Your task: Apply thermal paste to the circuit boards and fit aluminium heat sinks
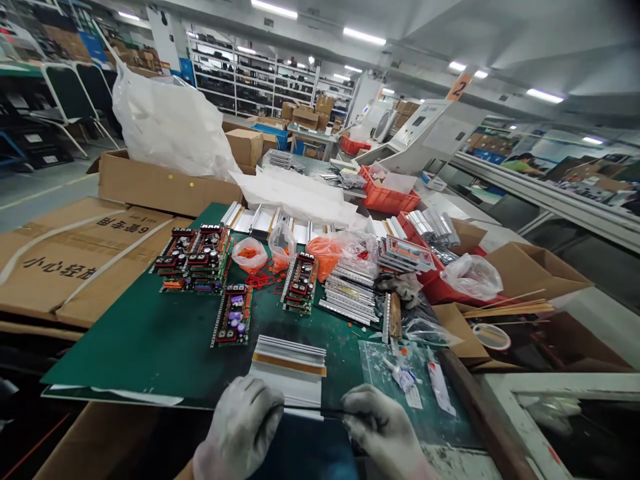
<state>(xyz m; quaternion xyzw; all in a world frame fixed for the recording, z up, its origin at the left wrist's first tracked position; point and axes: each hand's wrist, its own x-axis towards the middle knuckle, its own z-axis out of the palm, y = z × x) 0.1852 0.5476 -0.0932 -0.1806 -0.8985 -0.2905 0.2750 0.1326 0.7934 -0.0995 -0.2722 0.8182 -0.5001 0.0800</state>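
Observation:
Gloved in white, my left hand (245, 423) pinches one end of a thin black strip (307, 407). The other end is between the closed fingers of my right hand (377, 427), and the strip runs level from hand to hand. Just behind it, at the table's near edge, lies a ribbed silver metal profile (287, 383) with a tan band across it. Whether the strip touches the profile I cannot tell. Farther back sit a circuit board with purple capacitors (234, 315) and another board stack (300, 283).
Stacked circuit boards (193, 260) stand at the left of the green table (135, 340). Orange parts in plastic bags (249, 253) and piled metal profiles (350, 293) lie behind. To the right are a clear bag with tubes (407, 383), a wooden-handled tool (395, 317) and cardboard boxes (535, 267).

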